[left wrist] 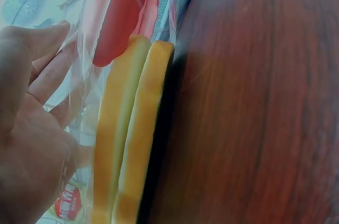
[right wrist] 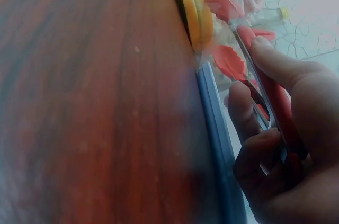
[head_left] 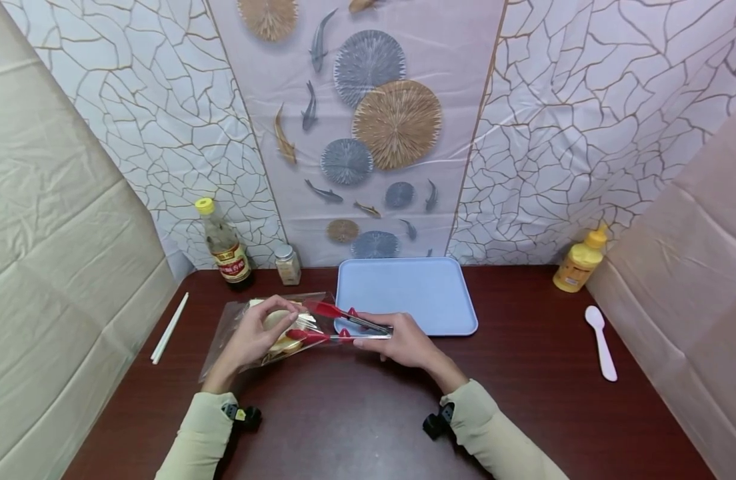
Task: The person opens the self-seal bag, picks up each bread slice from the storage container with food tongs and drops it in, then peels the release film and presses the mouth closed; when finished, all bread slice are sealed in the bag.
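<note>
A clear plastic bag (head_left: 221,337) lies to the left of centre, holding yellow-crusted bread slices (left wrist: 143,113). My left hand (head_left: 254,339) pinches the upper film at the bag's mouth between thumb and fingertips. From the right, my right hand (head_left: 409,341) grips red-tipped metal tongs (head_left: 325,309), thumb on one arm and fingers on the other. The tongs' red tips are spread apart at the bag's mouth. In the left wrist view, one red tip (left wrist: 119,28) shows through the film beside the ends of the slices.
Behind the right hand lies a blue tray (head_left: 404,293). A sauce bottle (head_left: 229,257) and a small seasoning jar (head_left: 287,265) stand at the back left, near white chopsticks (head_left: 170,328). On the right are a yellow squeeze bottle (head_left: 579,262) and a white spoon (head_left: 602,343).
</note>
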